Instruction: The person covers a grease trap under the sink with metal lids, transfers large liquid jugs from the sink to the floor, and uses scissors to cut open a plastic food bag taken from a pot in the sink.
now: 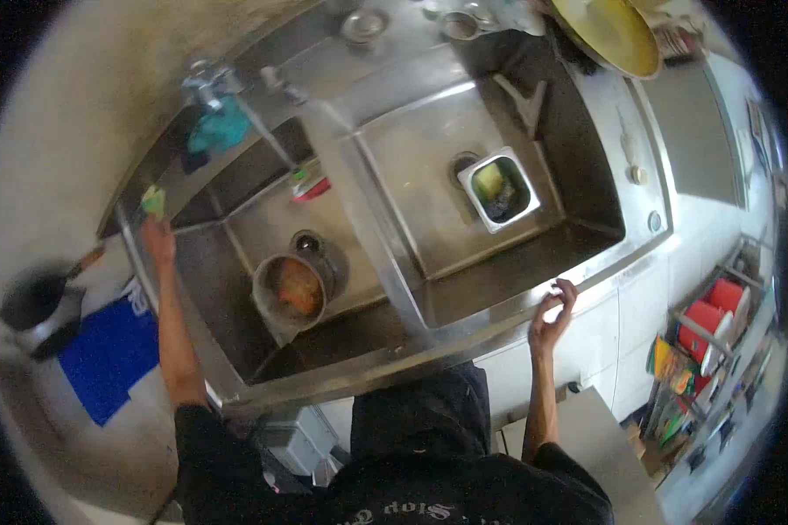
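Observation:
My left hand [158, 243] reaches to the left end of the steel sink, its fingers closed on a yellow-green sponge [153, 200]. In the left basin a metal pot [265, 317] holds orange-brown contents, close to the drain [307, 243]. A small red, white and green packet [312, 182] lies near the far side of that basin. My right hand [552, 317] hovers by the sink's front edge with curled fingers, apart and holding nothing visible. In the right basin sits a square metal container [500, 226] with a green-yellow sponge and something dark inside.
A faucet [206, 83] stands behind the left basin, with a teal cloth [220, 128] beneath it. A yellow pan [611, 33] is at the back right. At left are a dark pan [35, 297] and a blue cloth [109, 359]. A rack [718, 337] stands at right.

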Motion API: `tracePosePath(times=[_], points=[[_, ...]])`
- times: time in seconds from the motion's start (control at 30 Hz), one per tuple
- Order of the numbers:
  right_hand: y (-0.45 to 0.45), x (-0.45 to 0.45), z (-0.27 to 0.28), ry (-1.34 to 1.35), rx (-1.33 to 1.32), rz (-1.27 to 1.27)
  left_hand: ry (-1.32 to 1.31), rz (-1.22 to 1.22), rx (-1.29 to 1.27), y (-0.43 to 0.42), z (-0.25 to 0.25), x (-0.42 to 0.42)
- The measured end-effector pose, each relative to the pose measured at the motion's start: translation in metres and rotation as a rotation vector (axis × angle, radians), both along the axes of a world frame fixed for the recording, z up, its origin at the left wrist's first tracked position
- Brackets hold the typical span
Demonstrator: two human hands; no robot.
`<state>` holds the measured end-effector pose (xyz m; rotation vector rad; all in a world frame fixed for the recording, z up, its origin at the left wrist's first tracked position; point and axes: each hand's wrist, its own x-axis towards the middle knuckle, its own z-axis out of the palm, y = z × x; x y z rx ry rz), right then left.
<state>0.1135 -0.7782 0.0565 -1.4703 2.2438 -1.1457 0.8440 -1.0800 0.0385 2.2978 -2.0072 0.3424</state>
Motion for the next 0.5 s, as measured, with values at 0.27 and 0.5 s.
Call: tracePosePath(times=[0.27,0.5], points=[[-0.163,0.065,0.019,-0.378,0.412,0.499,1.151,0.141,0.252,0.107,-0.079,-0.196],[-0.319,0.225,0.047,-0.454,-0.156,0.777,1.758,0.404,0.176,0.066,-0.113,-0.285]])
